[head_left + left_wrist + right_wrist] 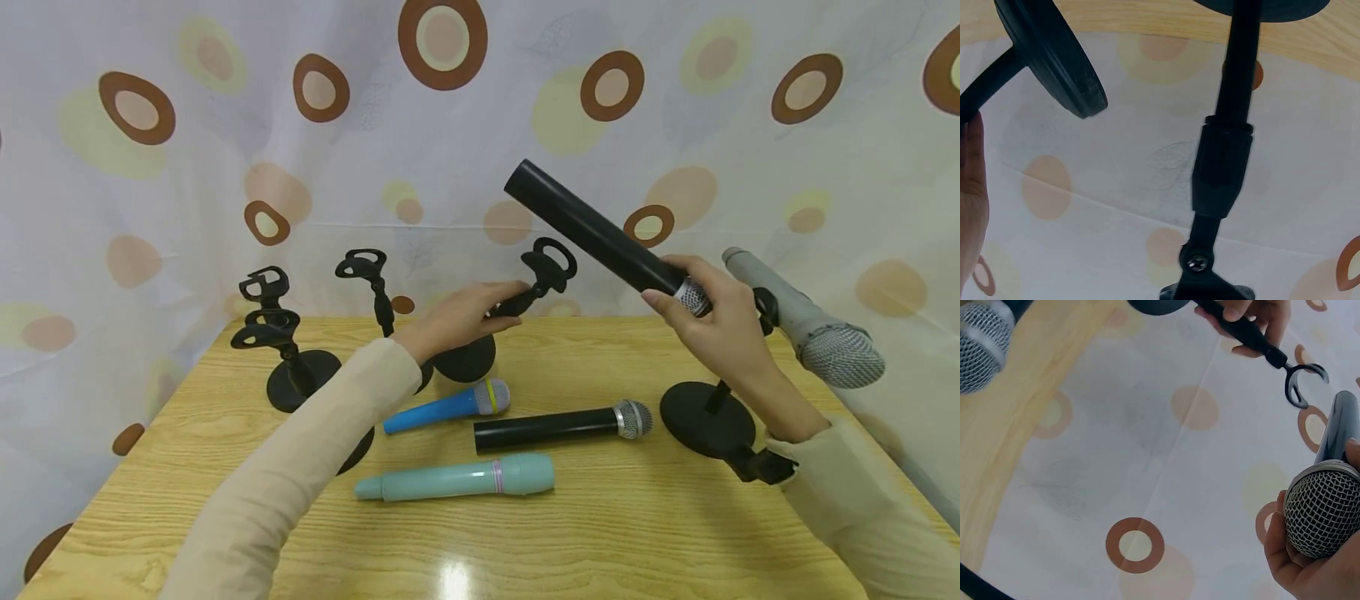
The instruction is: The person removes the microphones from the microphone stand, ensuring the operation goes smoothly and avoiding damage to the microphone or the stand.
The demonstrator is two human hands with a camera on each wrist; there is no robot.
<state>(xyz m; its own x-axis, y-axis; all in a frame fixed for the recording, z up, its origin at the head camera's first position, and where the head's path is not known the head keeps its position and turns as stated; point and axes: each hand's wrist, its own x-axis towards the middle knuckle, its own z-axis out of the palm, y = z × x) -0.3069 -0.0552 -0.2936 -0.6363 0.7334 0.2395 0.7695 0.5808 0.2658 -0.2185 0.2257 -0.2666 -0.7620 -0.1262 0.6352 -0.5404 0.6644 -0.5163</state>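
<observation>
My left hand [468, 312] grips the stem of a black microphone stand [547, 271], holding it tilted with its ring-shaped clip up to the right. In the left wrist view, the round base [1054, 56] of this stand hangs at a slant in front of the patterned cloth. To the right, my right hand [720, 321] holds a black microphone [592, 225] around its silver mesh head. The tail of that microphone points up and left, above the clip. The right wrist view shows the fingers cupped about the mesh grille [1322, 509].
On the wooden table [637, 533] lie a blue microphone [438, 410], another black microphone [555, 427] and a teal microphone [450, 481]. Several black stands, one with its clip [363, 265] raised, occupy the left. A grey microphone [795, 300] sits in a stand beside my right hand.
</observation>
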